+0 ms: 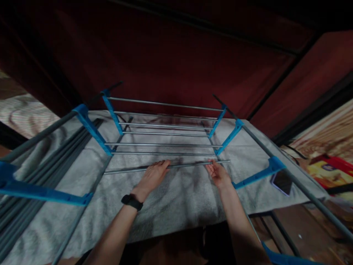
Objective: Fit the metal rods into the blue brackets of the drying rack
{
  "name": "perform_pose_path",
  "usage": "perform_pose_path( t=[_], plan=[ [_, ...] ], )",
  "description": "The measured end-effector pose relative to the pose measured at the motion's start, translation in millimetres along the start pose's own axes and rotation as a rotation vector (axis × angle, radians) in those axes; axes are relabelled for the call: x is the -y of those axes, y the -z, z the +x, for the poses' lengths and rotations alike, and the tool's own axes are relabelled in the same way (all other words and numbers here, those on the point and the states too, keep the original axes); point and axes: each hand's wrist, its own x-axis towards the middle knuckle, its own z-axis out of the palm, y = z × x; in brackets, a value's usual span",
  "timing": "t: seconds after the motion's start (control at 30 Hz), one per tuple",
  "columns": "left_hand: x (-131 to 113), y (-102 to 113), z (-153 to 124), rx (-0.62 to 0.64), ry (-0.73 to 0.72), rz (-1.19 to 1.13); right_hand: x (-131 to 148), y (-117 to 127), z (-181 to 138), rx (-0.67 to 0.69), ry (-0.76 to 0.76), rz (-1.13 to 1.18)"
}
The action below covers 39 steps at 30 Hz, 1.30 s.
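Between the left rail [41,137] and the right rail [257,141]: a loose rod [189,165], grey and metallic, lying crosswise over a pale cloth [179,206] – its right end tipped farther from the person than its left.
Left hand [153,175]: palm down across the rod, left of its middle; fingertips out of sight, so whether it is clenched or only resting I cannot tell.
Right hand [217,173]: thumb and fingers pinching the rod near its right end.
Left wrist: a black watch [132,201].
Cross rods [165,145]: six, roughly parallel, spanning the rack on the far side of the loose one.
Blue brackets [228,139]: slanting down and inward along both sides, carrying the rails and meeting the ends of the cross rods.
Bundle of rods [62,162]: side by side on the cloth at the left – partly behind the brackets there.
Phone [281,182]: on the cloth near its right edge, beyond the right rail.
Far side: a dark red panel [165,55].
Far right: red and yellow packaging [331,171].
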Motion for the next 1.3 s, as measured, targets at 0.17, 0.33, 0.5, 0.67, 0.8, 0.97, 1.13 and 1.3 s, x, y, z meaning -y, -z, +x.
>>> perform_pose_path(
  t=[0.17, 0.33, 0.5, 0.67, 0.8, 0.97, 1.13, 1.3],
  plan=[
    [17, -3, 1, -0.043, -0.009, 0.002, 6, 2, 1, -0.004, 0.023, 0.050],
    [25, 0, 2, -0.033, 0.025, -0.102, 12, 6, 4, -0.018, 0.048, 0.095],
    [21, 7, 1, 0.027, 0.110, -0.176, 12, 8, 7, -0.025, 0.053, 0.120],
    [25, 5, 1, 0.006, 0.089, -0.166, 13, 6, 6, -0.031, 0.053, 0.146],
    [30, 1, 2, -0.014, 0.075, -0.150, 15, 3, 3, -0.043, 0.051, 0.168],
    [28, 2, 2, -0.025, 0.076, -0.141, 18, 1, 1, 0.020, 0.078, 0.174],
    [27, 8, -1, -0.077, 0.062, -0.132, 20, -2, 0, 0.064, 0.122, 0.181],
    [32, 8, -2, -0.243, -0.012, -0.003, 23, -15, -1, 0.051, 0.162, 0.185]
  ],
)
